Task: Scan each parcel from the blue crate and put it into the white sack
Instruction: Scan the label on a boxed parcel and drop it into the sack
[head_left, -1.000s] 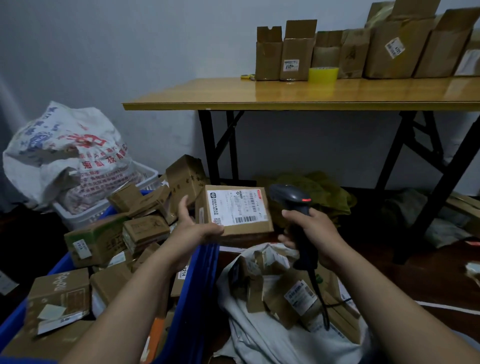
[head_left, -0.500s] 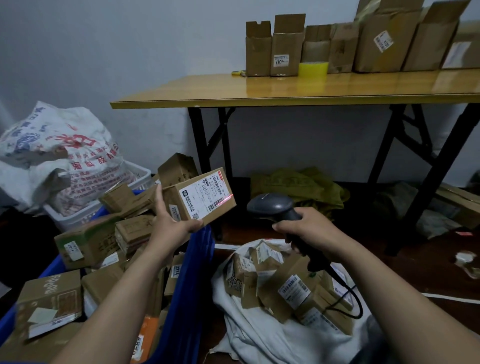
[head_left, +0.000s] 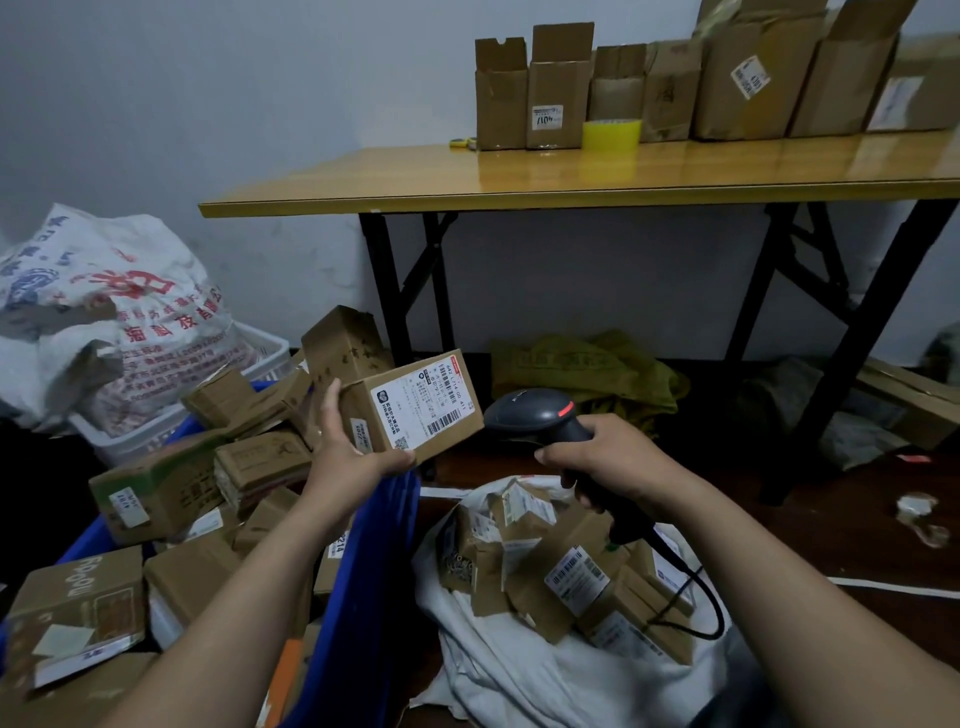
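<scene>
My left hand (head_left: 349, 457) grips a small cardboard parcel (head_left: 415, 405) above the blue crate's rim (head_left: 374, 571), its white label tilted toward the right. My right hand (head_left: 608, 457) holds a dark barcode scanner (head_left: 535, 415) by its handle, the head close to the parcel's right edge, a red light on top. The crate at lower left is heaped with several brown parcels (head_left: 166, 488). The white sack (head_left: 519, 675) lies open on the floor below the scanner with several labelled parcels (head_left: 571, 571) in it. The scanner's black cable runs over the sack.
A wooden folding table (head_left: 571, 182) with black legs stands behind, carrying open cardboard boxes (head_left: 556, 93) and a yellow tape roll (head_left: 611, 135). A printed white bag (head_left: 104, 312) sits in a white basket at left. A yellow-green bag (head_left: 587, 369) lies under the table.
My left hand has tilted the parcel so its label turns toward the scanner. My right hand has lowered the scanner head and brought it close beside the parcel.
</scene>
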